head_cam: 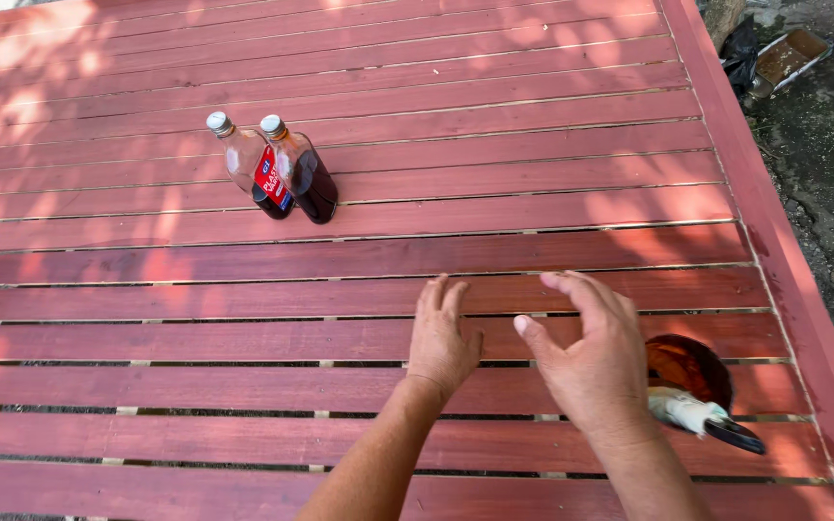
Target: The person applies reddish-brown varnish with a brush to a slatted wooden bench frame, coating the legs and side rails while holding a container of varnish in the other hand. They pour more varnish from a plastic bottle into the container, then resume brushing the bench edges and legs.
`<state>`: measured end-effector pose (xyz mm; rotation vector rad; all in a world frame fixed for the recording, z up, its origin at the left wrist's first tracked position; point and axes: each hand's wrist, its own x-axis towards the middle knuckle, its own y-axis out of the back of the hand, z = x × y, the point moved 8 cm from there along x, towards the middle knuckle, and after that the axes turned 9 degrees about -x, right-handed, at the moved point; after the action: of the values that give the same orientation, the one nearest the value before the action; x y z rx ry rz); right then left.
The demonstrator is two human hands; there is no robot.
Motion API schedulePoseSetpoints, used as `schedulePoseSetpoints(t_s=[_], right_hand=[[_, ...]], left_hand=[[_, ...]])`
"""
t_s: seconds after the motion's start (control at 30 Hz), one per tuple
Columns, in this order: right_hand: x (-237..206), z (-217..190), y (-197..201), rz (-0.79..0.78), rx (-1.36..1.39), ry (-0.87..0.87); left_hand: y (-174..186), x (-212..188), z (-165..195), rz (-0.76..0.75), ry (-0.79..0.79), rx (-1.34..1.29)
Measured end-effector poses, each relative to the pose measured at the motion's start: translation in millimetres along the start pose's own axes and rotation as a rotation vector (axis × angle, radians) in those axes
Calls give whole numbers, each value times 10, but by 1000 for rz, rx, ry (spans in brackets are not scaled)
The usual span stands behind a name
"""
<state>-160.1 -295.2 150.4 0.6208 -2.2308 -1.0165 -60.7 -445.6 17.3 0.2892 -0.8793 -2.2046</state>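
Observation:
My left hand (442, 338) lies flat, palm down, on the red slatted wooden table (147, 338), fingers together and holding nothing. Just to its right, my right hand (591, 357) hovers a little above the slats with thumb and fingers curved apart, empty. Behind my right wrist a round brown bowl (692, 371) holds a brush with a white handle and dark tip (711, 420). Two plastic bottles (282, 178) with white caps stand side by side farther back; each holds a little dark liquid, and the left one has a red and blue label.
The table's raised right edge (774, 241) borders dirt ground. On that ground at the upper right lie a rusty metal tray (792, 56) and a black bag (740, 53). Leaf shadows dapple the far planks.

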Motion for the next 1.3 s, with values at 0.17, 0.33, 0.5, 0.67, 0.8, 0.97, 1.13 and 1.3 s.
schedulePoseSetpoints(t_s=[0.17, 0.33, 0.5, 0.67, 0.8, 0.97, 1.13, 1.3], right_hand=[[73, -261, -324, -81, 130, -113], [204, -689, -631, -100, 185, -102], [323, -1025, -950, -166, 294, -84], [392, -1172, -1076, -173, 337, -75], [457, -1291, -1159, -199, 301, 18], [467, -1298, -1273, -214, 306, 27], [347, -1196, -1413, -285, 324, -53], [195, -1122, -1488, -323, 338, -126]], left_hand=[[602, 428, -288, 187, -46, 60], [1428, 960, -477, 327, -113, 99], [1987, 1316, -569, 429, -136, 75], [2376, 1574, -838, 486, -61, 125], [2616, 1880, -915, 550, -183, 414], [2442, 2262, -1276, 217, 56, 387], [2408, 2102, -1272, 228, 78, 353], [2560, 1824, -1180, 250, 141, 264]])
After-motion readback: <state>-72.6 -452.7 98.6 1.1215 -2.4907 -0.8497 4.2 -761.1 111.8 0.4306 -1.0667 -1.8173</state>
